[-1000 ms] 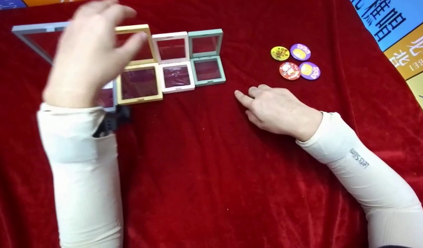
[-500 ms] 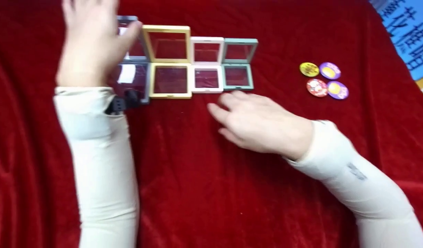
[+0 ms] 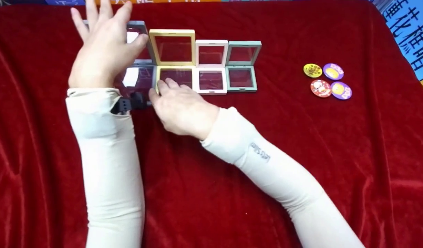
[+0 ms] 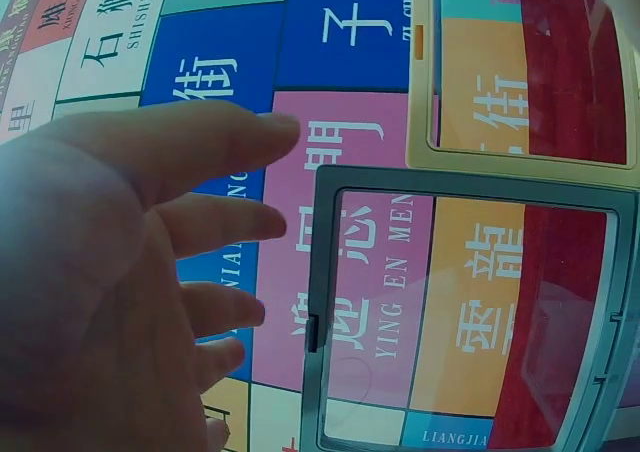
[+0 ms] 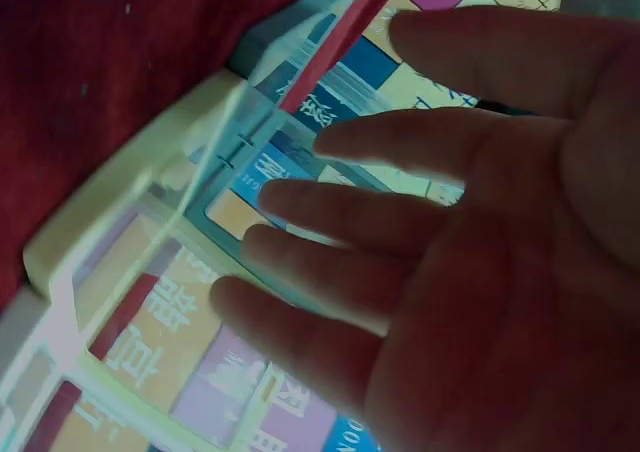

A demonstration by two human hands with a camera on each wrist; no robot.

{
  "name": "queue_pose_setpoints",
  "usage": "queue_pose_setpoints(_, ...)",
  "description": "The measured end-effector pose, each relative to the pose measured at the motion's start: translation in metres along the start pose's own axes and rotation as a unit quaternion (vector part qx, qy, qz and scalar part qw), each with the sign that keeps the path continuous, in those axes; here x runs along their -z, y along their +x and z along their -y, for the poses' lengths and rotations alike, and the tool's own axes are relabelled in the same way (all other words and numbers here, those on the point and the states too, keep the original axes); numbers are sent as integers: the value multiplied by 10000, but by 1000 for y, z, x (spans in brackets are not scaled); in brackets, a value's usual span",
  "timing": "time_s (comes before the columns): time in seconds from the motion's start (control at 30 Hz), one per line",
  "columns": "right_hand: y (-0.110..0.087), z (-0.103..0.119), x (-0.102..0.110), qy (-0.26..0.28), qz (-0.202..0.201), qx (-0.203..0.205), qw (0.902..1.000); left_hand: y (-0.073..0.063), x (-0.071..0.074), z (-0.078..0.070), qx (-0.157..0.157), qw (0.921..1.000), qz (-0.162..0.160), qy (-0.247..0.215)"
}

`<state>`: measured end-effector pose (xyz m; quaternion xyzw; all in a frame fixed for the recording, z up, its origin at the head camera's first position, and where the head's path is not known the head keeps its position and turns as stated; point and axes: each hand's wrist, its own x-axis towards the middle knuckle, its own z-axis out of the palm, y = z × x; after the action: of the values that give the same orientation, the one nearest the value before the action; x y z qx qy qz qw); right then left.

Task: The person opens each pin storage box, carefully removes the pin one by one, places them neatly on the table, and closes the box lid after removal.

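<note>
Several hinged display frames with clear film windows stand open in a row, lids raised. At the left, the grey frame (image 3: 142, 82) is partly covered by my left hand (image 3: 103, 51), its fingers spread in front of the lid. In the left wrist view those fingers are apart from the grey lid (image 4: 318, 272). Beside it is the yellow frame (image 3: 172, 32); my right hand (image 3: 185, 108) is over its lower half, hiding part of it. Fingers look straight and hold nothing in the right wrist view. Further right are the pale pink frame (image 3: 211, 42) and the green frame (image 3: 245, 43).
Several round badges lie in a cluster at the right: a yellow badge (image 3: 312, 70), a red badge (image 3: 320, 88) and purple badges (image 3: 341, 90). Red velvet cloth (image 3: 211, 193) covers the table. Printed coloured panels (image 3: 409, 34) border its far and right edges.
My right hand has moved left from near the badges, past the green and pink frames, to the yellow one. My left hand stays by the grey frame, fingers more spread. The view has shifted.
</note>
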<state>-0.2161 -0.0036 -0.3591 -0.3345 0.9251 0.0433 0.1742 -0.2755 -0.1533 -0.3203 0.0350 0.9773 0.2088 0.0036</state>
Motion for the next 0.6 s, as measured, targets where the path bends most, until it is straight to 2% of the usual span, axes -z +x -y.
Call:
queue_pose_setpoints(0.23,9,-5,-9,-91,633,-349,9973,5,-6,1,-34,10000,73,-56)
queue_pose_setpoints(0.4,14,-4,-14,-39,720,-308,9969,5,-6,3,-46,9999,158,-34)
queue_pose_setpoints(0.6,19,-1,-16,-251,877,-294,9954,6,-4,7,47,9995,325,-22)
